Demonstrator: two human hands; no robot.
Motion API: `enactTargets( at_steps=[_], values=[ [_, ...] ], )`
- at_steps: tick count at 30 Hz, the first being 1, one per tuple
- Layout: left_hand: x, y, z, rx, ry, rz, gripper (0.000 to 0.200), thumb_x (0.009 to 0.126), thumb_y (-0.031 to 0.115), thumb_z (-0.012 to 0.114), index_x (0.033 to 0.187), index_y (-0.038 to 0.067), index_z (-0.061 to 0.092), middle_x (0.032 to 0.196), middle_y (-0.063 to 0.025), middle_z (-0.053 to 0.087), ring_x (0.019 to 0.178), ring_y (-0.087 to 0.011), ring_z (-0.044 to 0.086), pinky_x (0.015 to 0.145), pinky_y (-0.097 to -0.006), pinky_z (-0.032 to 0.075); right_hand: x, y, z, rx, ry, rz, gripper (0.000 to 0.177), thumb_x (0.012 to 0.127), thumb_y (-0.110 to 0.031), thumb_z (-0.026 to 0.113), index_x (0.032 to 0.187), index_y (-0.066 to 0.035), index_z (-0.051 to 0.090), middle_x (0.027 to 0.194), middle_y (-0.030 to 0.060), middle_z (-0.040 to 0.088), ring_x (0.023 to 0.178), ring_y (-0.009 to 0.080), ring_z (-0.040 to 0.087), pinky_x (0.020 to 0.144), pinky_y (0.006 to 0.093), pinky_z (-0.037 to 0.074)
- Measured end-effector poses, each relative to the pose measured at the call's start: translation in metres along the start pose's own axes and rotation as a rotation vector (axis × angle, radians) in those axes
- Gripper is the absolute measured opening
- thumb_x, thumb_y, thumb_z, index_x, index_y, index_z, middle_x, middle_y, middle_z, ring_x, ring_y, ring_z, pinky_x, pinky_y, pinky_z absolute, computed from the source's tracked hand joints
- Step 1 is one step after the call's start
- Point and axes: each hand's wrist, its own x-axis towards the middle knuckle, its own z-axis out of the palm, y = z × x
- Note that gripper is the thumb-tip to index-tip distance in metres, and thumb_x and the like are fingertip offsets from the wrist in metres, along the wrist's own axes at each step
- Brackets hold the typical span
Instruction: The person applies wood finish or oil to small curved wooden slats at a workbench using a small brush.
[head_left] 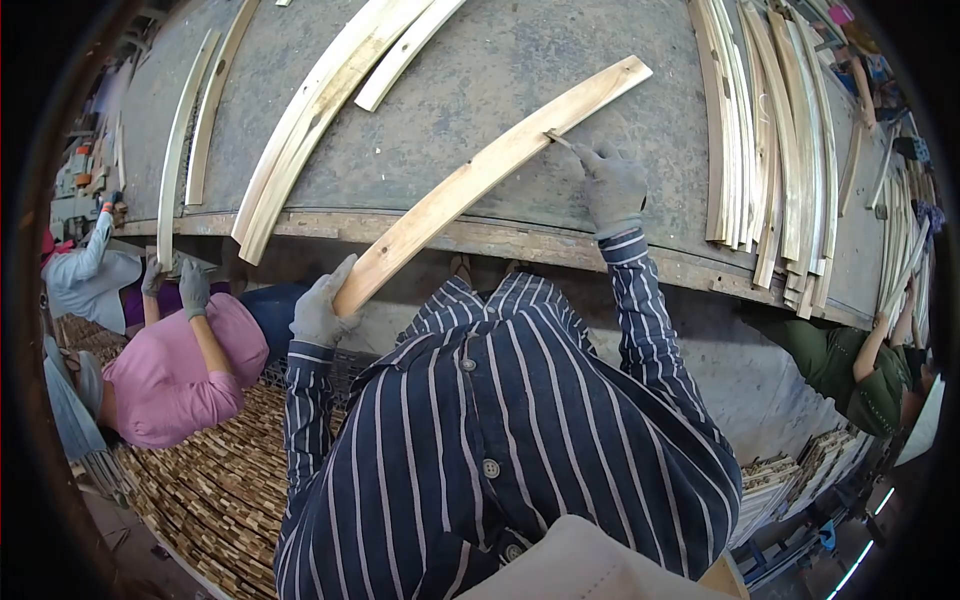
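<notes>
A light wooden board [490, 168], with a few dark knots along it, slants across the table edge and looks curved in this lens. My left hand [325, 305], in a grey glove, is closed around its near end, off the front of the table. In my gloved right hand [612, 185] is a thin, narrow tool [562, 141], held between the fingers. The tool's tip meets the board's right edge, past its middle. I cannot tell exactly what kind of tool it is.
The large grey table [440, 130] has a worn wooden front edge. Long wooden boards [330, 80] lie ahead to the left, and a stack of strips [780, 140] is at right. A person in pink [185, 370] works at left. Packed wood pieces [220, 490] stand behind.
</notes>
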Motion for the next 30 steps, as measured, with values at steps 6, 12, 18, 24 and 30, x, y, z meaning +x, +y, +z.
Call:
enactTargets(
  at_steps=[6,12,18,24,30],
  values=[
    [0.0,-0.006,0.002,-0.06,-0.027,0.003,0.086,0.063,0.018,0.076,0.143,0.024,0.043,0.101,-0.0127,0.064,0.09,-0.0319,0.064,0.081,-0.0366,0.052,-0.003,-0.001,-0.006,0.063,-0.016,0.075,0.024,0.078,-0.014,0.063,0.097,-0.026,0.072,0.086,-0.0009,0.064,0.076,0.0232,0.062,0.064,0.036,0.051],
    [0.003,-0.009,0.0,-0.14,-0.061,-0.004,0.084,0.065,0.019,0.076,0.142,0.022,0.044,0.11,-0.0157,0.064,0.098,-0.0332,0.064,0.086,-0.0365,0.051,-0.002,0.001,-0.004,0.029,0.108,0.024,0.027,0.077,-0.011,0.062,0.096,-0.026,0.073,0.086,-0.0017,0.065,0.077,0.0223,0.062,0.064,0.0354,0.051],
    [0.002,-0.01,0.001,-0.264,-0.152,-0.032,0.082,0.067,0.016,0.074,0.143,0.017,0.043,0.124,-0.0142,0.061,0.108,-0.0261,0.062,0.094,-0.0313,0.047,-0.001,-0.001,0.002,0.056,0.137,-0.015,0.023,0.078,-0.013,0.063,0.095,-0.025,0.073,0.085,-0.0008,0.064,0.076,0.0221,0.062,0.064,0.0348,0.051],
    [0.001,-0.008,0.008,-0.764,-0.365,-0.091,0.083,0.064,0.002,0.07,0.142,0.004,0.043,0.121,-0.0026,0.058,0.101,-0.0099,0.054,0.092,-0.0207,0.039,-0.006,-0.007,0.018,0.317,0.259,0.166,0.022,0.082,-0.015,0.063,0.1,-0.025,0.071,0.081,0.0026,0.064,0.07,0.024,0.062,0.059,0.0372,0.048],
    [0.0,0.017,-0.019,-1.072,-0.598,-0.389,0.082,0.064,0.001,0.066,0.143,0.004,0.043,0.101,0.0054,0.056,0.077,-0.0023,0.045,0.07,-0.0161,0.038,-0.009,-0.015,0.03,0.494,0.261,0.199,0.037,0.078,-0.005,0.068,0.111,-0.019,0.071,0.084,0.0074,0.066,0.075,0.0239,0.063,0.064,0.0333,0.047]
  ],
)
